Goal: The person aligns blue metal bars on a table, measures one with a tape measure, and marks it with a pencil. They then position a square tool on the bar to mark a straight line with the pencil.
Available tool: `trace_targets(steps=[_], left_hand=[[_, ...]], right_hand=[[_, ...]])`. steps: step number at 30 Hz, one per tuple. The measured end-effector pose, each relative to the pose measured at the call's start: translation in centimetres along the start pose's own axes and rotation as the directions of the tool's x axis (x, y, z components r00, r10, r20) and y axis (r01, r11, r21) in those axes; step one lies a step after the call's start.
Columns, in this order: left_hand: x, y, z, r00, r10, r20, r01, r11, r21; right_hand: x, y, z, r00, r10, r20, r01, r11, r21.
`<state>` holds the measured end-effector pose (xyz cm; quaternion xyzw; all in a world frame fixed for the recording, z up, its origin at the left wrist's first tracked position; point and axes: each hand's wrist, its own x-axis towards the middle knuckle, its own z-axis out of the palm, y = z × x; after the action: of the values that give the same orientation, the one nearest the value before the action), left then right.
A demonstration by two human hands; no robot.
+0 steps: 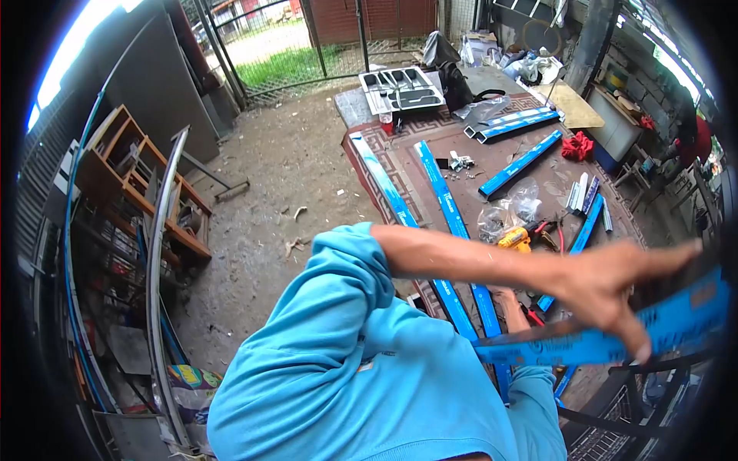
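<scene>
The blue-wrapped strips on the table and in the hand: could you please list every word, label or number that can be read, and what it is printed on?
Nothing can be read for certain.
Blue strip under the left hand: pale print on the film, too blurred to read.
Long blue strips on the table: white lettering along the film, too small to read.
Yellow drill: no legible brand.
Right hand: mostly hidden, no text near it.
</scene>
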<state>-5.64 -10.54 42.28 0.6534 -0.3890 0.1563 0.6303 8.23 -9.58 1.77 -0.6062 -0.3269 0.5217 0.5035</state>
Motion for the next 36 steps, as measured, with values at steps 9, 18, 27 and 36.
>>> trace_targets(steps=[9,18,27,36], left_hand=[[-2.4,-1.1,8.1,0.977,0.21,-0.026,-0.207,0.975,0.083],[-2.7,-4.6,7.4,0.966,0.253,-0.049,-0.252,0.967,0.022],[-2.5,-7.3,11.6,0.957,0.251,-0.147,-0.269,0.956,-0.116],[-12.3,-21.0,1.4,0.829,-0.317,0.462,0.343,0.939,0.027]], right_hand=[[0.4,0.3,1.0,0.966,-0.09,-0.242,0.064,0.991,-0.116],[-11.7,-1.0,-2.7,0.978,0.118,-0.169,-0.131,0.989,-0.065],[-33.9,4.4,8.5,0.589,0.268,-0.763,0.094,0.914,0.394],[-26.6,-4.4,14.3,-0.086,-0.029,-0.996,0.055,0.998,-0.034]])
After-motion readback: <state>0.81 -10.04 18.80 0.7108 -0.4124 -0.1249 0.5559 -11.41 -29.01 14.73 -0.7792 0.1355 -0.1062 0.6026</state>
